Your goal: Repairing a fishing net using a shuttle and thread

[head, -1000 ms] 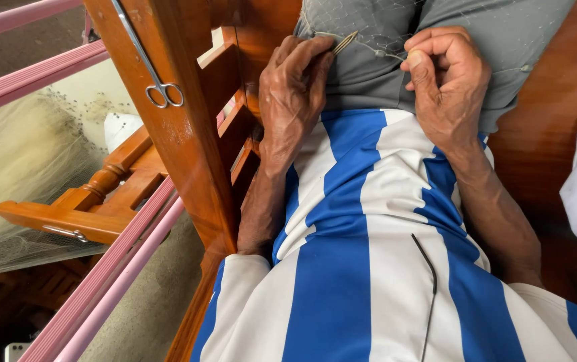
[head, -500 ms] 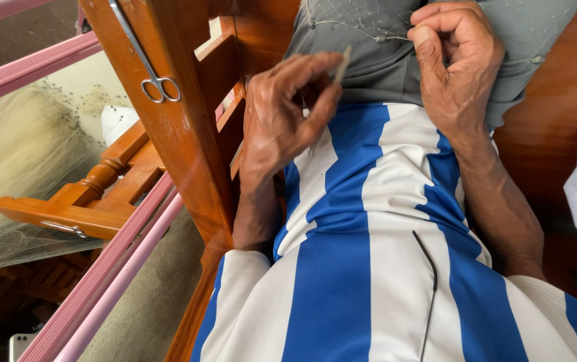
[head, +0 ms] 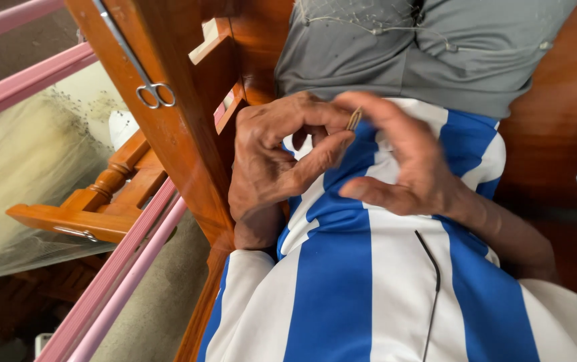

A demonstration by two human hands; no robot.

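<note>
Whereas a second ago the hands worked apart, left hand [head: 271, 164] and right hand [head: 402, 157] now meet over the striped shirt [head: 342, 281], both pinching one small brown sliver [head: 354, 118]; grey cloth [head: 429, 47] untouched above; scissors [head: 154, 94] hang left.

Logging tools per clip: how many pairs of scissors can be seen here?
1. The scissors lie against the wooden beam at upper left, finger loops lowest, left of both hands. More could be hidden beyond the frame or under the grey cloth.

A home craft corner: wooden frame [head: 188, 154], hung scissors [head: 155, 94], pale netting [head: 27, 167].
</note>
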